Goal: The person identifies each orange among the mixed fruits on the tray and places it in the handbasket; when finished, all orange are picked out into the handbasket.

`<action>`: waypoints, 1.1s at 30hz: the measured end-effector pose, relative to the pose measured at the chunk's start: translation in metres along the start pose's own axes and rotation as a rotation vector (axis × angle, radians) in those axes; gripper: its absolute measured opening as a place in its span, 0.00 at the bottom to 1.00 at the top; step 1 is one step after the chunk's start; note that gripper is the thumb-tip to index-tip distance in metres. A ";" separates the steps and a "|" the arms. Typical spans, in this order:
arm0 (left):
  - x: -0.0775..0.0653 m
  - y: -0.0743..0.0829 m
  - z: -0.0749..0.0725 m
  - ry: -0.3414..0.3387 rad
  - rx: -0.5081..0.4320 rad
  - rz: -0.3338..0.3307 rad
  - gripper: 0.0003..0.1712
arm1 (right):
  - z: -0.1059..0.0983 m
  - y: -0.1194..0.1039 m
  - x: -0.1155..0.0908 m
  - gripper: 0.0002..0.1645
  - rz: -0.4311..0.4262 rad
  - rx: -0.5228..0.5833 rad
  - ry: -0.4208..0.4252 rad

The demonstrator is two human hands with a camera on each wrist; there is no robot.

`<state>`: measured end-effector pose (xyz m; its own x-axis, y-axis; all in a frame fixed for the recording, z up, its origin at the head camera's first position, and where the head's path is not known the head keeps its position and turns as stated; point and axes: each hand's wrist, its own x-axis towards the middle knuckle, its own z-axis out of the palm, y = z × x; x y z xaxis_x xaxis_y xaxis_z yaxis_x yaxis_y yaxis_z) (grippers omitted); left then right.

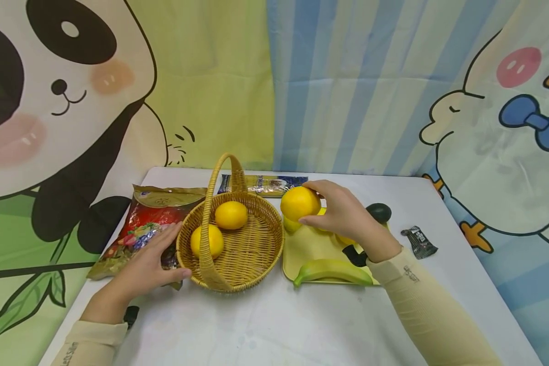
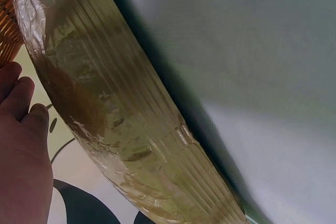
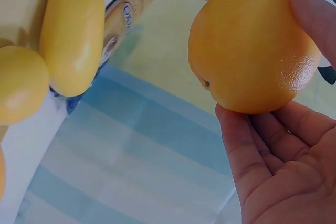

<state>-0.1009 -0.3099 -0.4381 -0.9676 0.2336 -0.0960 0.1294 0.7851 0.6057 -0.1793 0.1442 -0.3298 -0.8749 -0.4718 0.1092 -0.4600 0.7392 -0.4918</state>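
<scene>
My right hand (image 1: 340,213) grips an orange (image 1: 299,202) between thumb and fingers, raised over the left part of a yellow tray (image 1: 302,254). The right wrist view shows the same orange (image 3: 252,45) from close by, with the thumb on one side and fingertips on the other. My left hand (image 1: 148,269) rests at the left side of a wicker basket (image 1: 256,254), fingers straight along the rim. Inside that basket lie two yellow-orange fruits (image 1: 231,215). In the left wrist view, the fingers reach the wicker edge (image 2: 8,30).
A red and gold snack bag (image 1: 153,218) lies left of the basket, under the left hand. The tray bears a banana (image 1: 334,270), yellow fruits (image 3: 73,35) and a dark avocado-like fruit (image 1: 378,213). Behind lies a long packet (image 1: 270,185); rightward, a small black packet (image 1: 419,242).
</scene>
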 end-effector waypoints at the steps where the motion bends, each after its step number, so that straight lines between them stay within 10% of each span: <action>1: 0.000 0.000 0.000 0.001 -0.001 0.001 0.71 | 0.000 -0.002 0.002 0.47 -0.011 -0.001 -0.001; 33: -0.001 -0.002 0.003 0.021 -0.009 0.016 0.70 | 0.033 -0.053 0.049 0.46 -0.193 0.035 -0.104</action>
<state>-0.0992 -0.3098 -0.4413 -0.9697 0.2340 -0.0699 0.1430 0.7761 0.6142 -0.1925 0.0663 -0.3268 -0.7502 -0.6510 0.1156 -0.6102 0.6143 -0.5003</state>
